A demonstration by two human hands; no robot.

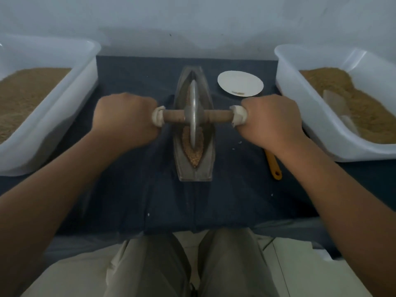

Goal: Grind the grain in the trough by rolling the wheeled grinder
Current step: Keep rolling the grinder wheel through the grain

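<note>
We had our left hand (125, 117) and right hand (272, 120) each clenched around one end of the wheeled grinder (194, 108). Its disc stood mid-length in the trough (206, 156), on the grain (194, 154). We judged that uneven pressure could tilt the disc, climb the wall, and spill grain onto the cloth (235, 189).

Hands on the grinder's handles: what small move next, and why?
Probably roll the grey metal wheel toward the body: left hand and right hand grip its wooden axle, and brown grain lies at the near end of the dark boat-shaped trough.
</note>
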